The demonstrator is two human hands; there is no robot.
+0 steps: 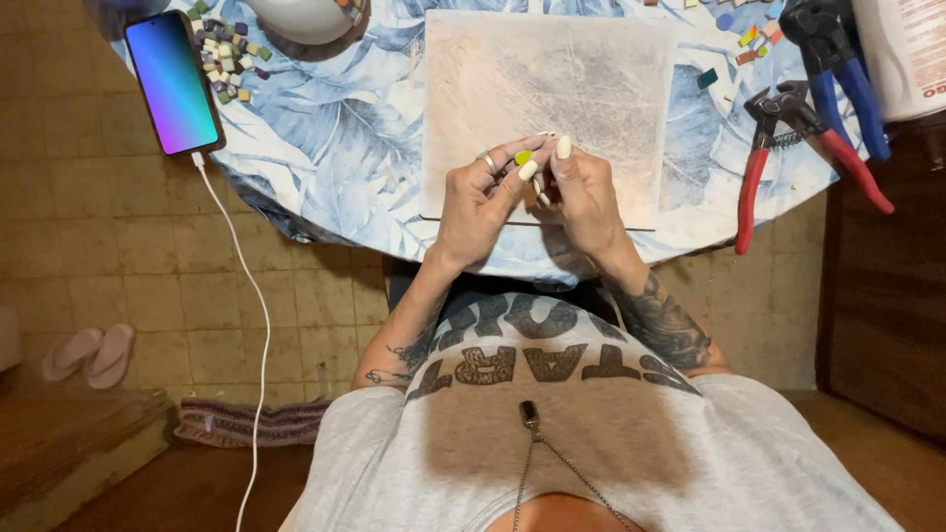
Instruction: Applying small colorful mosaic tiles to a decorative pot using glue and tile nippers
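Round table covered in a blue leaf-print cloth, set on a tiled floor; pale square board laid upon it. A small yellow-green tile is pinched between the closed fingertips of left hand and right hand, above the board's near edge.

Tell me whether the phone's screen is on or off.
On: the phone screen glows with a blue-to-purple gradient, and a white cable is plugged into its lower end.
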